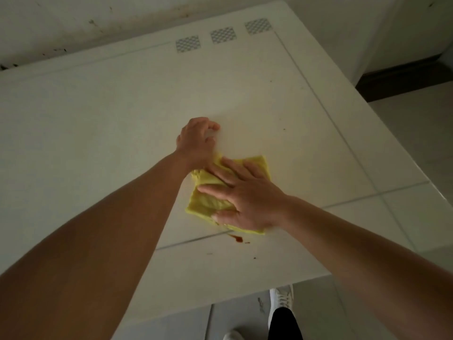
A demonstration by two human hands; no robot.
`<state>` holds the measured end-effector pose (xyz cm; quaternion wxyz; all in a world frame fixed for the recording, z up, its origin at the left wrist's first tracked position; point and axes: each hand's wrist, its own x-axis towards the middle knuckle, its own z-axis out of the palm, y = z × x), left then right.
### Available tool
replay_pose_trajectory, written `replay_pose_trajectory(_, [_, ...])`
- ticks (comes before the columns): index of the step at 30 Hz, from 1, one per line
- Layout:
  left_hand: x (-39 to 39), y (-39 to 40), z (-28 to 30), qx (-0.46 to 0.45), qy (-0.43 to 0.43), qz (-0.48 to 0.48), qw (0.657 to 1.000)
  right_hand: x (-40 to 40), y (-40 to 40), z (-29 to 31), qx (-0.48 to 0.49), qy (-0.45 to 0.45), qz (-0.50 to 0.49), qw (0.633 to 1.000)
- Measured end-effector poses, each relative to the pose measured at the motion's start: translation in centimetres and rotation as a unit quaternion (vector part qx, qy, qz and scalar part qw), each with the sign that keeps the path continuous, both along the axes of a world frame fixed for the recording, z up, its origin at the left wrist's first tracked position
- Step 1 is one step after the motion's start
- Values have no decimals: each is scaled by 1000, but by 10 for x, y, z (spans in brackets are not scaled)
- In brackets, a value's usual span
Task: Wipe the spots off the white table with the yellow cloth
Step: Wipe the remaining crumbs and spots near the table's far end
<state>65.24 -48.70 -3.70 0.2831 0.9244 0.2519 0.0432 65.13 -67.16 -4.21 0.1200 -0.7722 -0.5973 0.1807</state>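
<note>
A yellow cloth [208,202] lies flat on the white table [110,114], near its front right part. My right hand [245,200] presses down on the cloth with fingers spread, palm flat. My left hand [198,141] rests on the table just beyond the cloth, fingers curled, its heel touching the cloth's far corner. A reddish-brown spot [238,239] sits on the table right at the cloth's near edge. Small dark specks [284,129] lie further right and near the front edge [255,258].
Three grey checkered squares [223,35] are set in the table's far side. The table's right edge [392,143] runs diagonally, with tiled floor [421,123] beyond. A stained wall [73,25] stands behind the table. My white shoe [282,298] shows below the front edge.
</note>
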Motion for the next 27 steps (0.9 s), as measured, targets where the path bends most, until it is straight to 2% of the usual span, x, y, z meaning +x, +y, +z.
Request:
replay_pose_trajectory(5, [-8,3,0,-2,-2,-42,999,-7,12,-5,-21,-47,-22,998])
replay_pose_trajectory(9, [-31,-2,2,15,-67,33,997,-13,10,-5,-8,-58,-29,998])
replay_pose_trajectory(13, [-64,-14,0,-16,-118,97,988,-34,2,-5,9,-53,-36,998])
replay_pose_trajectory(17, [-89,-26,-4,-26,-158,125,979,-62,-9,-6,9,-55,-54,997])
replay_pose_trajectory(22, [-98,-31,-9,-30,-153,126,980,-92,-19,-6,12,-53,-78,995])
replay_pose_trajectory(27, [-98,-29,-10,-27,-142,131,981,-90,-37,-5,20,-55,-83,995])
